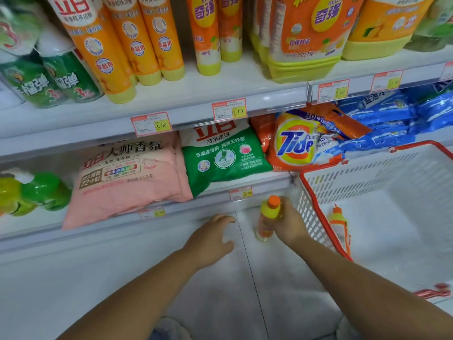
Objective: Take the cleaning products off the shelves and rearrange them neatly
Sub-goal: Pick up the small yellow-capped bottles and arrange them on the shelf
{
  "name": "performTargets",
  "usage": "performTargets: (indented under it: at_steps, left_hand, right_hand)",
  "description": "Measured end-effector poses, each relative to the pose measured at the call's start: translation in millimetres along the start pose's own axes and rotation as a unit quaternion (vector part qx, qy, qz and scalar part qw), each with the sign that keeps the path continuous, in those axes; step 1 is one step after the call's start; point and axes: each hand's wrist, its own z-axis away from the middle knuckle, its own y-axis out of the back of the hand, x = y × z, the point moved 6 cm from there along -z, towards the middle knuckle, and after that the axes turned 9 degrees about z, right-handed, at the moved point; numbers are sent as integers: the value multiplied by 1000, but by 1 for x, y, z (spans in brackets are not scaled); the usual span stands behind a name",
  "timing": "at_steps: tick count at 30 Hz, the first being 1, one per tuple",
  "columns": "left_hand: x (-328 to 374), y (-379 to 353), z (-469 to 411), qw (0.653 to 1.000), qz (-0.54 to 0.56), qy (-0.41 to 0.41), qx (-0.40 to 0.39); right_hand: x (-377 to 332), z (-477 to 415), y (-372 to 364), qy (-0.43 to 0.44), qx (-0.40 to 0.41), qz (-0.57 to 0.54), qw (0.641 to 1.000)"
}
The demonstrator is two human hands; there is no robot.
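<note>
My right hand (290, 220) grips a small yellow bottle with an orange cap (268, 217), upright just above the white floor and left of the basket. My left hand (213, 238) hovers empty beside it, fingers loosely curled, palm down. A white basket with a red rim (316, 227) stands at the right; one more orange-capped bottle (339, 227) lies inside against its near wall. Tall orange detergent bottles (117, 52) and large jugs (304, 38) stand on the upper shelf (196, 94).
On the lower shelf lie a pink powder bag (127, 177), a green bag (223, 155), a Tide bag (299, 141) and blue bags (397, 116). Green spray cans (56, 77) stand upper left, green bottles (31, 192) at the far left. Price tags line the shelf edges.
</note>
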Motion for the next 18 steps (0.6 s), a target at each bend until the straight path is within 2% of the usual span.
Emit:
performTargets:
  at_steps: [4, 8, 11, 18]
  left_hand:
    - [11, -4, -5, 999, 47, 9, 11]
    - [44, 8, -6, 992, 119, -40, 30]
    - [61, 27, -5, 982, 166, -60, 65]
    - [104, 74, -5, 956, 213, -139, 146]
  right_hand:
    - [-46, 15, 37, 78, 21, -68, 994]
    - [-107, 40, 75, 146, 8, -124, 981]
    - [-140, 57, 98, 173, 31, -148, 973]
    - [-172, 64, 101, 193, 9, -102, 976]
